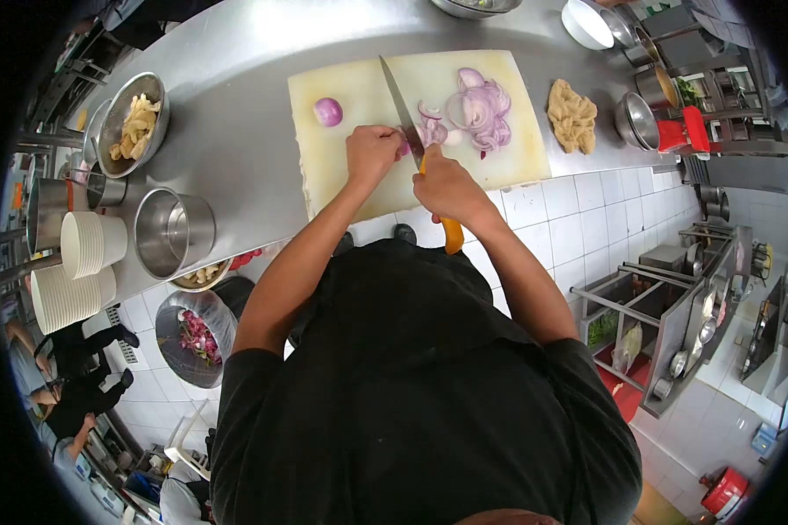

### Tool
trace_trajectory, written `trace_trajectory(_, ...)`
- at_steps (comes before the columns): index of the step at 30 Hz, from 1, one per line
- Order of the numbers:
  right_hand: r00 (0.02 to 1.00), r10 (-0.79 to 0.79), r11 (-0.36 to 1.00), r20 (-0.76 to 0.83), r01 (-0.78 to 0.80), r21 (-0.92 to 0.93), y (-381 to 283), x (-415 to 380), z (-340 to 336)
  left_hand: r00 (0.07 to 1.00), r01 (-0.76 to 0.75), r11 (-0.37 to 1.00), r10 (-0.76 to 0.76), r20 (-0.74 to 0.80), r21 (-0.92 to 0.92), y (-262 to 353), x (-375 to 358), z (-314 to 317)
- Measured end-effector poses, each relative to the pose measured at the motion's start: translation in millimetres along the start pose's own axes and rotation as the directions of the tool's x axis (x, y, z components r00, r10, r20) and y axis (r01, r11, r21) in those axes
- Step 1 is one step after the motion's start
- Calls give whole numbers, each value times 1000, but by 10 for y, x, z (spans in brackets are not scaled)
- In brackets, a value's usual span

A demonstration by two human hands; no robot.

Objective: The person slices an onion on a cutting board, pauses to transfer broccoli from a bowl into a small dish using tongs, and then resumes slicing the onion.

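Observation:
My right hand [449, 186] is wrapped round the yellow handle of a kitchen knife [397, 98], whose blade points away from me over the white cutting board [508, 171]. Just left of the blade, my left hand [373, 156] has its fingers curled down on a piece of red onion [404, 143], mostly hidden by the fingertips and blade. Right of the knife lies a pile of onion slices [480, 109], with a few more slices [432, 129] close to the blade. A peeled purple onion piece [328, 111] rests at the board's upper left.
Left on the steel counter [236, 149] are a bowl of pale yellow chunks [134, 127] and a steel pot [173, 233]. A tan cloth [573, 115] lies right of the board. Below left stands a lined bin with onion scraps [198, 337]. Other people [83, 385] are at far left.

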State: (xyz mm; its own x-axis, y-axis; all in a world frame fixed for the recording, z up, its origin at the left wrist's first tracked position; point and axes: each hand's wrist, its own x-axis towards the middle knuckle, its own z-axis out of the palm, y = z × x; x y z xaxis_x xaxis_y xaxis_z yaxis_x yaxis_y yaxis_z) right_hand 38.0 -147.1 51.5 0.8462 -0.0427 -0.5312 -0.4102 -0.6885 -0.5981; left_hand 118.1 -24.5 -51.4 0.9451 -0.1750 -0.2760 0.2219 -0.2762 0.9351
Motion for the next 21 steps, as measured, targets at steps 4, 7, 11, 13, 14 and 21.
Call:
trace_trajectory(4,999,29,998,13,-30,51,-75,-43,-33,1000,19,1000,-19,-4,0,-2,1,12)
trace_trajectory(7,996,-56,998,-64,53,-37,61,53,71,999,38,999,-38,-1,-17,-11,12,12)
trace_trajectory(11,999,-1,1000,-50,1,-11,77,91,128,999,42,998,-42,18,-37,-16,18,12)
trace_trajectory(13,994,-66,996,-89,60,-72,153,147,214,999,35,999,-35,7,-27,-1,12,2)
trace_trajectory(14,993,-63,995,-97,55,-86,181,167,238,999,33,999,-33,4,-21,4,5,4)
trace_trajectory(21,997,-9,998,-83,14,65,199,324,254,997,-48,997,52,-57,66,-53,-3,39)
